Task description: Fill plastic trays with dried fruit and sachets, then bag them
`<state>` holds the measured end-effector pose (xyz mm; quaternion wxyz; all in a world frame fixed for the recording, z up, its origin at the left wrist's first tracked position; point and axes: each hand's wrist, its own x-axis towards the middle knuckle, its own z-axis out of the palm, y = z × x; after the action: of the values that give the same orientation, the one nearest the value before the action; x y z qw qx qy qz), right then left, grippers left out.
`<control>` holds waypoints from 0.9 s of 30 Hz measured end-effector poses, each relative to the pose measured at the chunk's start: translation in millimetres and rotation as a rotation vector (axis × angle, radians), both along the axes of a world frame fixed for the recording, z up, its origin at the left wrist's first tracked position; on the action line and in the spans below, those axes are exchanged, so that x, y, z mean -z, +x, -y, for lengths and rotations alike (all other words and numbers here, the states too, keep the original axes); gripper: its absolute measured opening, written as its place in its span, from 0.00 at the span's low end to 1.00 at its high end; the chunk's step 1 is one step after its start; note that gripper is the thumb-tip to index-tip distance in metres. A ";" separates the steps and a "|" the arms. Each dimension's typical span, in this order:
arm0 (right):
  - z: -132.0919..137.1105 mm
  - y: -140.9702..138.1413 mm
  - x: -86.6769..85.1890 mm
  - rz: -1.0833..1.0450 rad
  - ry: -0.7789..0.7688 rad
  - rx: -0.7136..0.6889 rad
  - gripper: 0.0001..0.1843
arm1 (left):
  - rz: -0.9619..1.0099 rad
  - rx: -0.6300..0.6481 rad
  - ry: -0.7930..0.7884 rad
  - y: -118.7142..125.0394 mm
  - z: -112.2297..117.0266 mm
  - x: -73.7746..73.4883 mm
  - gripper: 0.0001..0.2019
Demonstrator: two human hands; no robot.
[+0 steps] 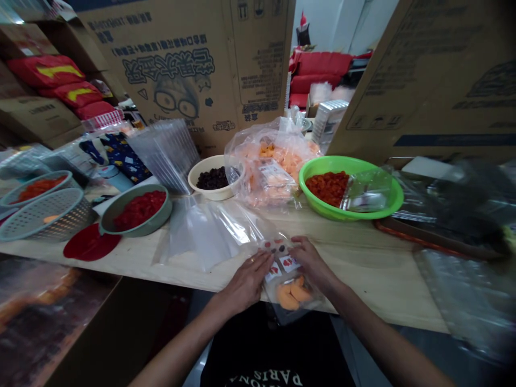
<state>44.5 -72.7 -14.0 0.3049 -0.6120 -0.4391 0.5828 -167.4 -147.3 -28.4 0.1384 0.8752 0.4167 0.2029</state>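
A small clear plastic bag [284, 279] lies at the front edge of the wooden table [363, 258]. It holds orange dried-fruit pieces, small red-and-white sachets and a few dark and red bits. My left hand [245, 282] presses on the bag's left side with fingers together. My right hand [312, 263] grips the bag's right side near its top. Both hands hold the bag flat against the table.
Empty clear bags [209, 231] lie left of the hands. Behind stand a grey-green bowl of red fruit [137, 210], a cream bowl of dark fruit [213, 178], a large bag of orange pieces [274, 161] and a green bowl of red fruit [346, 188]. Cardboard boxes [193, 54] wall the back.
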 end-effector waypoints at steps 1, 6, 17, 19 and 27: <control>1.2 -1.6 0.9 0.167 0.088 -0.061 0.23 | -0.001 -0.020 -0.070 -0.5 2.7 -4.3 0.43; 11.6 -4.9 -11.8 1.118 0.518 -0.498 0.12 | -0.021 -0.113 -0.294 17.6 21.2 -25.8 0.41; 1.6 -41.2 -14.1 1.235 1.121 -1.022 0.13 | -0.064 -0.217 -0.302 40.2 46.4 -23.3 0.53; -5.9 -49.3 -12.5 1.218 1.132 -1.038 0.11 | -0.054 -0.208 -0.289 31.1 46.3 -23.4 0.52; 3.5 -68.7 -5.9 1.192 1.270 -1.016 0.19 | 0.091 -0.285 -0.154 9.9 45.4 -14.8 0.37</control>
<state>-24.2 -76.2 -8.1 0.0206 -0.2682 -0.9581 -0.0988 -157.5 -192.7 -13.5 0.1935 0.7842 0.5441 0.2272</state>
